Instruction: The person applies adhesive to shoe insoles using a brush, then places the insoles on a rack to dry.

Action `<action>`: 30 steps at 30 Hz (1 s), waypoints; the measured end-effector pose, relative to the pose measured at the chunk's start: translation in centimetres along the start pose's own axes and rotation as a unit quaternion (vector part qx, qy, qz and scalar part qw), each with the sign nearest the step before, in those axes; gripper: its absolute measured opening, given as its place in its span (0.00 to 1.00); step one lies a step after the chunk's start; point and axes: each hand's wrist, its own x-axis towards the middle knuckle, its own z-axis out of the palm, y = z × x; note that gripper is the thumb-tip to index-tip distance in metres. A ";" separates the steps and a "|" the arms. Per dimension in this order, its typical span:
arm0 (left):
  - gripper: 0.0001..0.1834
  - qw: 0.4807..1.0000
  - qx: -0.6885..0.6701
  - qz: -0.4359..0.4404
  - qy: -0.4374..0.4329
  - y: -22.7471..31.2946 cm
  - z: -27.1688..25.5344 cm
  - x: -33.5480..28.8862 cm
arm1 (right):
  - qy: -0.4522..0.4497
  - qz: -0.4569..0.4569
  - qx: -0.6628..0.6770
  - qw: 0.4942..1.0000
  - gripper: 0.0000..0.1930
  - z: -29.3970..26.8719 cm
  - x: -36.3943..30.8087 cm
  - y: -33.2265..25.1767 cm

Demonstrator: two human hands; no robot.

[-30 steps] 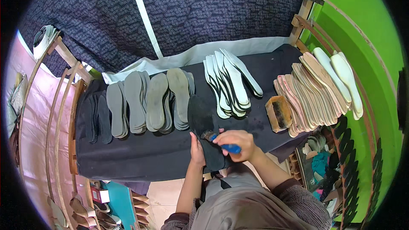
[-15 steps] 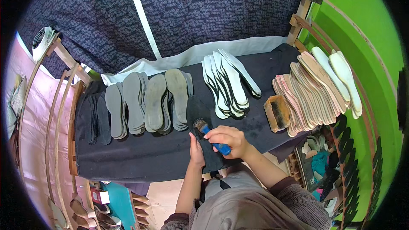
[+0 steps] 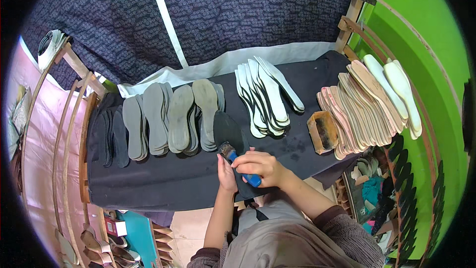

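A black insole (image 3: 229, 128) lies lengthwise in front of me on the dark cloth, its wider end pointing away. My left hand (image 3: 226, 174) is closed on its left edge near the middle, thumb up and the other fingers mostly hidden. Gripped in my right hand (image 3: 265, 168) is a brush (image 3: 253, 180) with a blue handle. Its dirty bristle end rests on the insole's surface, close to my left thumb. Just beyond, to the left, stand overlapping grey insoles (image 3: 205, 100), and white insoles (image 3: 271, 100) are fanned out to the right.
An open brown box (image 3: 322, 133) with dark stains inside stands right of me, against a long row of beige insoles (image 3: 369, 101). More black insoles (image 3: 119, 139) lie at the left. Wooden rack rails (image 3: 61, 134) flank the table (image 3: 158, 183) on both sides.
The brush and my right hand have moved slightly left and toward me along the insole. The insole's far end has shifted a little to the left. My left hand keeps its place.
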 end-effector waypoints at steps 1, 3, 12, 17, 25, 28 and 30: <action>0.45 1.000 0.000 0.000 0.001 0.0 0.0 0.0 | -0.024 0.002 0.017 1.000 0.18 0.1 0.0 -0.1; 0.45 1.000 -0.007 0.017 -0.010 -0.1 -0.2 0.0 | -0.036 -0.007 0.012 0.999 0.21 0.1 -0.2 -0.4; 0.52 0.998 0.038 0.024 0.035 -2.3 -4.3 0.7 | 0.000 -0.020 0.014 1.000 0.19 0.1 0.3 -0.5; 0.53 0.999 -0.013 -0.011 0.032 -1.3 -1.5 0.2 | -0.013 -0.009 0.019 1.000 0.20 -0.1 -0.2 -0.7; 0.39 0.983 -0.106 0.057 -0.138 0.1 0.1 0.3 | 0.097 0.100 0.056 0.989 0.08 -1.7 -1.3 -0.5; 0.35 0.976 -0.117 0.027 -0.182 0.2 0.0 0.0 | 0.144 0.073 0.000 0.987 0.09 -1.9 -0.8 -0.3; 0.41 0.997 0.072 -0.006 0.039 0.5 2.2 -0.3 | 0.101 0.044 -0.009 0.994 0.10 -1.7 -1.8 -0.2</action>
